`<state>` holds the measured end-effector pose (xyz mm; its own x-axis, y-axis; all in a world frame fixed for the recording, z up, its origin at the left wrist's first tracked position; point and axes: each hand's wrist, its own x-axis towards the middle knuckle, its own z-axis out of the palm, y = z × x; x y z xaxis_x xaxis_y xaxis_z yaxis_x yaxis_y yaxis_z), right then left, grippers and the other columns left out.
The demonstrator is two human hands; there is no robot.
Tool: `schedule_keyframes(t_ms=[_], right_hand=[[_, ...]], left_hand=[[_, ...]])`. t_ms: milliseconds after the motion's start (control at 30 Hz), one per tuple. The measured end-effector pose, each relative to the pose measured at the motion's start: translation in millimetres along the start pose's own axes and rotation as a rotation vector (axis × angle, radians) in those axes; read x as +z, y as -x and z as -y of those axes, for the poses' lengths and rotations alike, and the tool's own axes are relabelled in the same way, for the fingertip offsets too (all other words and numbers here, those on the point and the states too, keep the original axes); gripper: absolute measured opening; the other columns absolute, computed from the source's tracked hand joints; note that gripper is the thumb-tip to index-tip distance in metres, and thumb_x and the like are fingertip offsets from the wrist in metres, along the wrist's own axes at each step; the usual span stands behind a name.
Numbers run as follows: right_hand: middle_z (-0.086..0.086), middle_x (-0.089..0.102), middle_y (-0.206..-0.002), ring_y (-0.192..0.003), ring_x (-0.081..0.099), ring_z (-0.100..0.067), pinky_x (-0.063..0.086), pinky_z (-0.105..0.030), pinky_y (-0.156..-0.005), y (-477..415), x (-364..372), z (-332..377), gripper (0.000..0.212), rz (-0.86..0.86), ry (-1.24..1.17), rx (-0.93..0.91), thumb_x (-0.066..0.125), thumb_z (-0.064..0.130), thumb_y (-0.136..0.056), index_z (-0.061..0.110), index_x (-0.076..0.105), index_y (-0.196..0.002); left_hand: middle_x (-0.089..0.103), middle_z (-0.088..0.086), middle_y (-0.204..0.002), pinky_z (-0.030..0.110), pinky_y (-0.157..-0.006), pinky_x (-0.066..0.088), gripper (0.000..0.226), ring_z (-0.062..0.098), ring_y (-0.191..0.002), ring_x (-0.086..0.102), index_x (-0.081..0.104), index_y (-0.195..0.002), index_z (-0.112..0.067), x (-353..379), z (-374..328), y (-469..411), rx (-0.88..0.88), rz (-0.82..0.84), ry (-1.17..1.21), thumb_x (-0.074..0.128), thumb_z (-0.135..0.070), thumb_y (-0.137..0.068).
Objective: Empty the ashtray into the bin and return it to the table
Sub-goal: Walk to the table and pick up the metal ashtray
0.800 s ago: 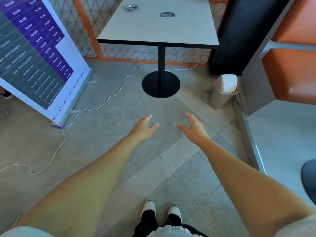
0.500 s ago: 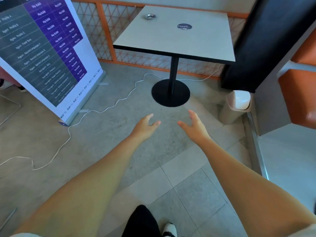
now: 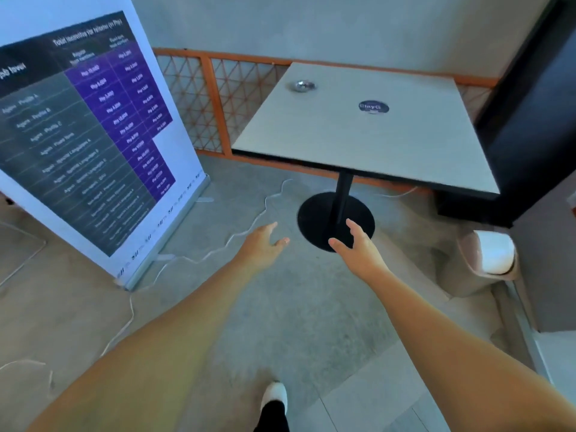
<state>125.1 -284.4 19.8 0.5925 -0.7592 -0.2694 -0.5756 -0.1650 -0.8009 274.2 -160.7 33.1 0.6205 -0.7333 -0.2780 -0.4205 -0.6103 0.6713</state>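
Left hand [image 3: 260, 244] and right hand [image 3: 358, 247] both spread, empty, over floor. Small round metal ashtray [image 3: 303, 86] at 12 o'clock on square grey table [image 3: 389, 141]; white-lidded bin [image 3: 489, 260] at 3 o'clock.

Ashtray [image 3: 304, 86] contents too blurry/small; banner [image 3: 87, 135] txt unreadable.

Shiny metal ashtray [image 3: 304, 86] on a matt, smooth table [image 3: 389, 145] (floor [image 3: 296, 307] rough concrete).

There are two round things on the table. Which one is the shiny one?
The ashtray near the table's far left corner. It is silvery metal, while the other round thing is a flat dark sticker.
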Motion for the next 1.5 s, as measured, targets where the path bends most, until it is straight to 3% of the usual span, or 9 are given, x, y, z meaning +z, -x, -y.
schedule_keyframes(t_ms=[133,333,833,1500], right_hand=[[-0.005,0.03,-0.153,-0.136,0.034,-0.023,0.036,-0.03,-0.095,-82.6,9.6,44.8,0.068,-0.052,-0.039,-0.019,0.053,0.036,-0.089,0.023,0.02,-0.146],[-0.007,0.03,-0.153,-0.138,0.033,-0.024,0.027,-0.037,-0.112,-188.9,10.2,81.8,0.067,-0.067,-0.052,0.003,0.053,0.034,-0.089,0.02,0.021,-0.146],[-0.013,0.039,-0.147,-0.134,0.04,-0.027,0.033,-0.042,-0.112,-511.0,-38.4,147.6,0.062,-0.061,-0.037,0.012,0.054,0.027,-0.09,0.011,0.028,-0.144],[-0.012,0.04,-0.146,-0.13,0.043,-0.025,0.036,-0.039,-0.108,-755.5,-27.7,183.0,0.06,-0.074,-0.06,0.181,0.052,0.028,-0.091,0.013,0.028,-0.143]], left_hand=[[0.032,0.011,-0.151,0.032,-0.111,0.025,0.056,0.024,-0.138,0.03,0.03,-0.141,-0.011,-50.6,-7.8,-85.4,0.022,-0.023,-0.026,0.048,-0.029,-0.091],[0.032,0.008,-0.151,0.031,-0.109,0.028,0.056,0.022,-0.137,0.032,0.031,-0.141,-0.017,-70.2,-20.8,-192.4,0.022,-0.018,0.042,0.049,-0.031,-0.09],[0.029,0.008,-0.152,0.036,-0.113,0.024,0.057,0.023,-0.14,0.026,0.026,-0.143,-0.015,-116.7,-87.7,-500.1,-0.004,-0.003,0.033,0.043,-0.035,-0.092],[0.03,0.008,-0.152,0.035,-0.112,0.025,0.057,0.023,-0.139,0.029,0.026,-0.143,-0.013,-130.2,-112.4,-774.9,-0.074,0.14,0.13,0.043,-0.032,-0.092]])
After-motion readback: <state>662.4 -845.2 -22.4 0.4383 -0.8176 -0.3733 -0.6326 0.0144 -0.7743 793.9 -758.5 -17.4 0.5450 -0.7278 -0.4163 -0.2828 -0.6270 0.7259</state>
